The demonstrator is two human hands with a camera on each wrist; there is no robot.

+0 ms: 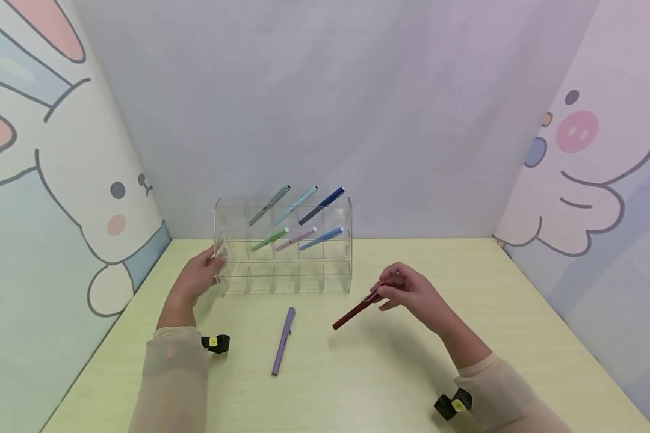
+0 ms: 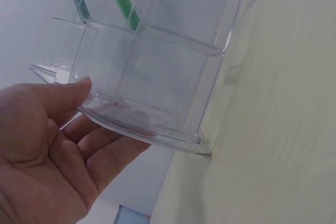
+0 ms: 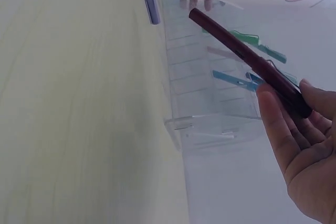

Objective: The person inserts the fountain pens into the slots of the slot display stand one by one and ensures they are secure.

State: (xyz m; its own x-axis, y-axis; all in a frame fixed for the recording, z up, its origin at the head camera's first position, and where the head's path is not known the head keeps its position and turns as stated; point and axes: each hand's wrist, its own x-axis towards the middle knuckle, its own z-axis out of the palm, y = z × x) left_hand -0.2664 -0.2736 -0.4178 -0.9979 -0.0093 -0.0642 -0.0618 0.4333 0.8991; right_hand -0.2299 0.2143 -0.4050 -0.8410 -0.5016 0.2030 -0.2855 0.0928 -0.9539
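My left hand [image 1: 197,275] grips the left side wall of a clear tiered pen rack [image 1: 284,282], thumb on one face and fingers behind it in the left wrist view. My right hand [image 1: 410,293] pinches a dark red pen [image 1: 352,314] by its clip end, above the table right of the rack. The pen's other end slants down to the left. A purple pen [image 1: 284,343] lies on the table in front of the rack. The top tier holds a grey-green pen [image 1: 269,205], a pale cyan pen [image 1: 296,205] and a navy pen [image 1: 322,205].
In the middle tier lean a green pen [image 1: 269,240], a pale pink pen [image 1: 295,239] and a blue pen [image 1: 321,239]. The bottom tier shows no pens. Behind the pale wooden table [image 1: 520,337] hangs a grey backdrop [image 1: 325,108], with cartoon panels at both sides.
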